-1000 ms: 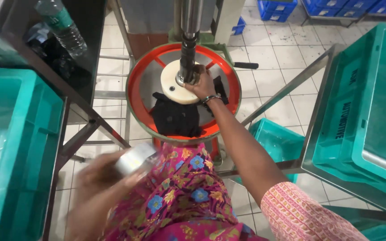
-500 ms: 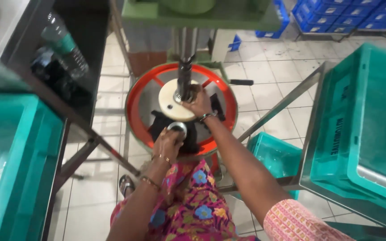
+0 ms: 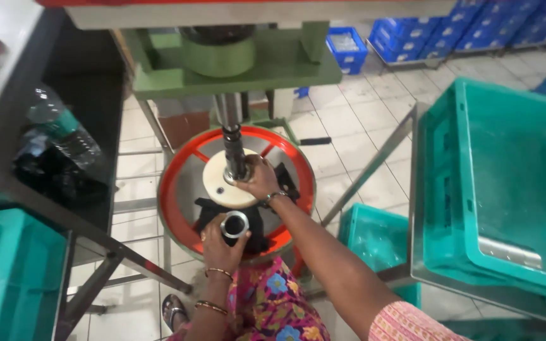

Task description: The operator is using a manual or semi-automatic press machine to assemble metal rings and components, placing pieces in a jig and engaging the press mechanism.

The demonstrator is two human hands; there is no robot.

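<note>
In the centre of the frame my right hand sits on the cream disc, fingers curled close around the base of the dark vertical spindle that comes down from the green machine head at the top. The disc lies in the middle of a round red-rimmed wheel with red spokes over a grey plate.

Just below, lower centre, my left hand is wrapped around a short metal ring, a shiny sleeve with its open bore facing the camera. I hold it at the near edge of the wheel, over a black cloth that lies on the plate; I cannot tell whether the ring touches the cloth. The ring is near the disc but apart from it.

At the left of the frame a clear plastic bottle with a green band lies on a dark shelf under a grey surface. A teal crate fills the lower left, another large teal crate sits on a metal frame at the right, and a smaller one rests below it. Blue crates stand on the tiled floor at the upper right.
</note>
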